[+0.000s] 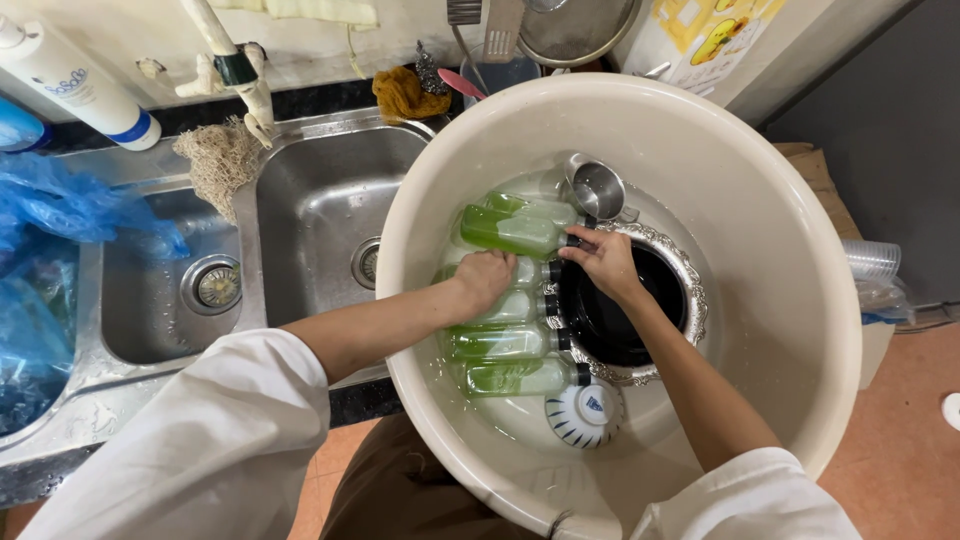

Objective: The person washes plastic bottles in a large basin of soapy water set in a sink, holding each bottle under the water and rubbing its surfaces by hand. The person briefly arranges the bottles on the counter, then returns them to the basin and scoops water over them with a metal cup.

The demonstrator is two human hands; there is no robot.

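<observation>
Head view: a large cream basin [800, 300] sits beside a steel double sink [310, 215]. In its shallow water lie a row of green bottles [500, 345], a steel cup [598, 188], an ornate silver-rimmed dark dish [690, 285] and an overturned white bowl [585, 410]. Both forearms reach in from below. The left hand [482, 280] rests knuckles-up, its grip curled shut on one green bottle. The right hand [603, 258] pinches the black cap of the top green bottle [510, 231], fingers together.

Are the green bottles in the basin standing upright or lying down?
Lying down: the green bottles rest on their sides in a row in the cream basin, black caps pointing right.
</observation>
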